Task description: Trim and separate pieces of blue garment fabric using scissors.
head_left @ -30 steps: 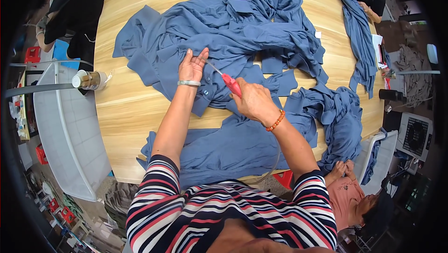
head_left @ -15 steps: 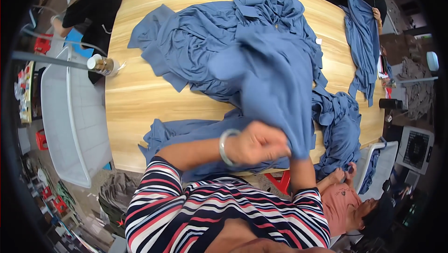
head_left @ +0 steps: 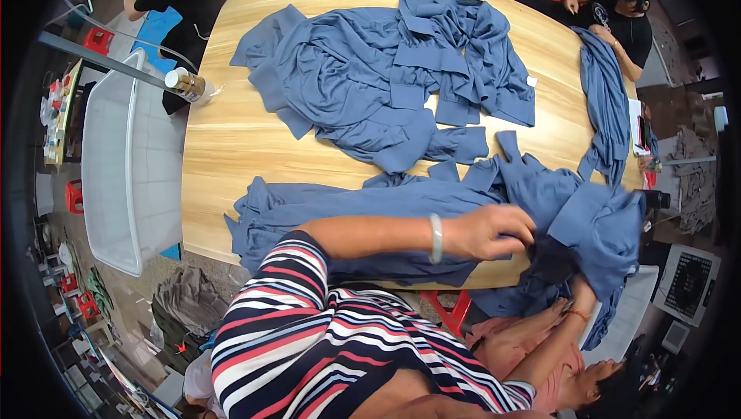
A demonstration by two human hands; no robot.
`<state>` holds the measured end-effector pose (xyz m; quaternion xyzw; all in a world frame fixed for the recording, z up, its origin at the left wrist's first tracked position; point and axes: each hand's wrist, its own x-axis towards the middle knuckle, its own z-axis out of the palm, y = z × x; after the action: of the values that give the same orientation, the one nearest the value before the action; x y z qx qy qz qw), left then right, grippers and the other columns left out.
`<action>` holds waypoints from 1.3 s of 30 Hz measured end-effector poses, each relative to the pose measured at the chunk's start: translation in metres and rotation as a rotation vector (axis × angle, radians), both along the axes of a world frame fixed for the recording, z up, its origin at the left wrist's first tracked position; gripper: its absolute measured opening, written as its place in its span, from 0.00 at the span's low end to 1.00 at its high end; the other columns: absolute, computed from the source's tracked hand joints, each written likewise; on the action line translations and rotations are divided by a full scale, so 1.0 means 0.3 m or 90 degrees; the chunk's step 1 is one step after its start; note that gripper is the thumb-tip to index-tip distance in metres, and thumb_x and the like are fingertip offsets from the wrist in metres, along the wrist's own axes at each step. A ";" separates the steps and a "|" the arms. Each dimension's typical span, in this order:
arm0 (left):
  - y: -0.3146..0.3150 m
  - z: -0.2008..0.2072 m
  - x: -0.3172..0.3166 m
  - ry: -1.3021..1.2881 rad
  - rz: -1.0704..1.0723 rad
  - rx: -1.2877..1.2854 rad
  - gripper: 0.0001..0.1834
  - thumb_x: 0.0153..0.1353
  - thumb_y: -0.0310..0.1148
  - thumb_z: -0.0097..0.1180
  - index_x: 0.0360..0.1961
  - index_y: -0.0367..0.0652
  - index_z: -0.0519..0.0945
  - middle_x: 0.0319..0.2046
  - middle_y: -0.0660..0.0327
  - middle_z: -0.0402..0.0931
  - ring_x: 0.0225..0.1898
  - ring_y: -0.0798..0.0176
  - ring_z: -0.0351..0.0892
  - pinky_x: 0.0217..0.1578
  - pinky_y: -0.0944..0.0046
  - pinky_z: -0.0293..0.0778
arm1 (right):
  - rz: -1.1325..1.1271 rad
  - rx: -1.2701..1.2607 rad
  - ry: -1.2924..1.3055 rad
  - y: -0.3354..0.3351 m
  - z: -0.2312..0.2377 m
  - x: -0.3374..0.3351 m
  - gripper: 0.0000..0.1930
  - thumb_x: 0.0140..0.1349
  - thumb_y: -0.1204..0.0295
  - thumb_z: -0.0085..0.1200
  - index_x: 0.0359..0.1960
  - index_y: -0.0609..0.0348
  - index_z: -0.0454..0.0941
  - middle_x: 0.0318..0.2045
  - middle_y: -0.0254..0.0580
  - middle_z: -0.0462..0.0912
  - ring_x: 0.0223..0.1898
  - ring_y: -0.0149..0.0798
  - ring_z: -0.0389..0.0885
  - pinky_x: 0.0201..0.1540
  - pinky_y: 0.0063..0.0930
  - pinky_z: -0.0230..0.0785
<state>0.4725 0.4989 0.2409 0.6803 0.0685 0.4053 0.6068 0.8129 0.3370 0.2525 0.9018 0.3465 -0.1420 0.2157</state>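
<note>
A bunched blue knit top [head_left: 594, 226] hangs over the table's right front corner. My right hand [head_left: 584, 289] is closed on its underside, with the fingers mostly hidden by the cloth. To the left of it my left hand [head_left: 492, 232], with a pale bangle at the wrist, hovers over the front edge. Its fingers are loosely curled, slightly blurred, and nothing shows between them. Beneath my left arm lies a long flat layer of blue tops [head_left: 347, 214]. Farther back another heap of blue tops [head_left: 347, 71] is spread out, with cuffs and hems showing.
Close by my right arm, a co-worker in pink [head_left: 509, 342] reaches toward the same corner. White bins stand at the left [head_left: 116, 179] and right [head_left: 629, 303]. A bottle [head_left: 187, 84] sits at the table's left edge. Another person [head_left: 617, 29] is at the far right corner.
The blue top in my right hand has swung from the table's middle to the right front corner. My left hand has moved right, away from the cloth. The heap behind is uncovered.
</note>
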 end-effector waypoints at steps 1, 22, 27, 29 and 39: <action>0.046 -0.052 -0.031 0.037 0.073 0.041 0.11 0.57 0.27 0.57 0.42 0.39 0.79 0.45 0.53 0.76 0.49 0.54 0.76 0.50 0.60 0.71 | -0.040 -0.040 -0.040 0.039 0.014 -0.041 0.17 0.59 0.69 0.53 0.48 0.63 0.73 0.32 0.52 0.81 0.36 0.48 0.81 0.43 0.34 0.72; 0.852 -0.398 -1.151 0.495 0.694 0.162 0.05 0.58 0.32 0.55 0.34 0.43 0.78 0.29 0.50 0.78 0.30 0.46 0.79 0.29 0.57 0.74 | 0.189 0.285 0.149 0.425 0.051 -0.778 0.16 0.61 0.69 0.50 0.51 0.56 0.68 0.31 0.64 0.79 0.36 0.65 0.77 0.37 0.54 0.67; 0.281 -0.337 -0.873 0.562 0.248 0.307 0.07 0.52 0.31 0.58 0.31 0.42 0.75 0.26 0.55 0.71 0.32 0.50 0.74 0.32 0.53 0.72 | 0.209 0.281 0.184 0.517 0.029 -0.861 0.15 0.61 0.69 0.50 0.49 0.57 0.69 0.29 0.62 0.79 0.35 0.65 0.77 0.36 0.52 0.68; 0.116 -0.412 -0.873 0.669 0.102 0.225 0.11 0.52 0.34 0.60 0.34 0.40 0.76 0.29 0.53 0.73 0.32 0.50 0.74 0.34 0.53 0.72 | 0.234 0.278 0.193 0.573 0.012 -0.908 0.14 0.61 0.69 0.50 0.47 0.58 0.70 0.27 0.60 0.79 0.34 0.65 0.77 0.35 0.51 0.68; 0.202 -0.488 -0.996 0.529 0.831 -0.026 0.19 0.53 0.31 0.63 0.46 0.37 0.75 0.32 0.60 0.75 0.31 0.65 0.73 0.36 0.65 0.72 | 0.370 0.227 0.364 0.623 -0.057 -1.081 0.17 0.60 0.70 0.52 0.51 0.55 0.69 0.30 0.61 0.79 0.36 0.64 0.77 0.36 0.50 0.69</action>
<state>0.1737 0.5595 0.0946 0.5871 0.6850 0.3911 0.1821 0.4885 0.5238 0.2353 0.7143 0.6505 -0.2576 -0.0165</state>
